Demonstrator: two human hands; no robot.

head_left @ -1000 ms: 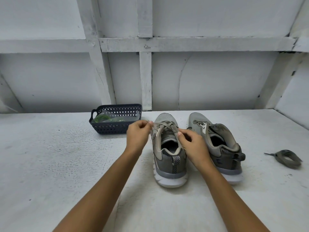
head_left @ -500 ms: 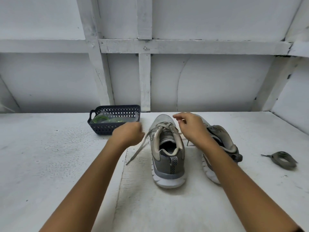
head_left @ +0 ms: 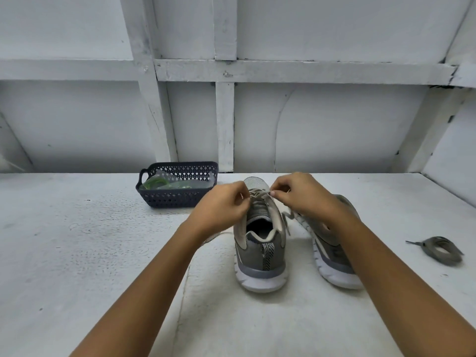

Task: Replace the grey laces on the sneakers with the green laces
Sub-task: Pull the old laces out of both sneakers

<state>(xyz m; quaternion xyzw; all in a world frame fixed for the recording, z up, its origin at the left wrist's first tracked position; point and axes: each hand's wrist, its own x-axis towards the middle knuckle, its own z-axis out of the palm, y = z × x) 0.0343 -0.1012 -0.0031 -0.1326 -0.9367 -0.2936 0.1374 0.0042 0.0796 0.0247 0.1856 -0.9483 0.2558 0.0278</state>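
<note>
Two grey sneakers stand on the white table, heels toward me. On the left sneaker [head_left: 260,243] a grey lace [head_left: 261,195] crosses near the toe. My left hand [head_left: 222,207] pinches that lace at the shoe's left side, and my right hand [head_left: 300,194] pinches it at the right side. Loose lace ends hang down on both sides of the shoe. The right sneaker [head_left: 332,256] lies tilted behind my right forearm and is partly hidden. Green laces [head_left: 154,182] in clear wrapping lie in a dark basket [head_left: 175,198].
A coiled grey lace [head_left: 441,249] lies on the table at the far right. The basket stands at the back, left of the shoes. A white panelled wall [head_left: 322,130] closes the table's far edge, and a side wall runs along the right.
Both hands have come back together over the front of the left sneaker. The left hand had pulled a lace end out to the left half a second ago.
</note>
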